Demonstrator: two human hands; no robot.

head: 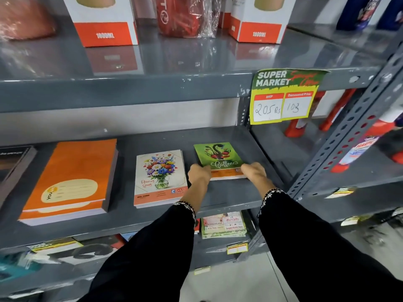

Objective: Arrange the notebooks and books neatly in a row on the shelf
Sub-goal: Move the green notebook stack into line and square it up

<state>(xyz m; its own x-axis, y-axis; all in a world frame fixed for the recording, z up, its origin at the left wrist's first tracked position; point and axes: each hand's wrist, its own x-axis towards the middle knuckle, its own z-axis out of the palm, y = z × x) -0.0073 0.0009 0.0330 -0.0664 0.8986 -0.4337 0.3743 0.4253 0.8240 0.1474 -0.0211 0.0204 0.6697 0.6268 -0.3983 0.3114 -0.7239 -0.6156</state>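
The grey metal shelf (pixel 220 199) across mid-frame carries, flat and in a row: an orange notebook stack (pixel 72 179) at left, a flower-cover stack (pixel 160 177) at centre, a green stack (pixel 219 159) right of centre.

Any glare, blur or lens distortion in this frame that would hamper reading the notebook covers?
Head view: the green "Coffee" notebook and floral-cover notebook read sharply; the glossy grey upper shelf mirrors the boxes; edges smear, notably the lower-left shelf items; wide-angle bending tilts the perforated grey upright.
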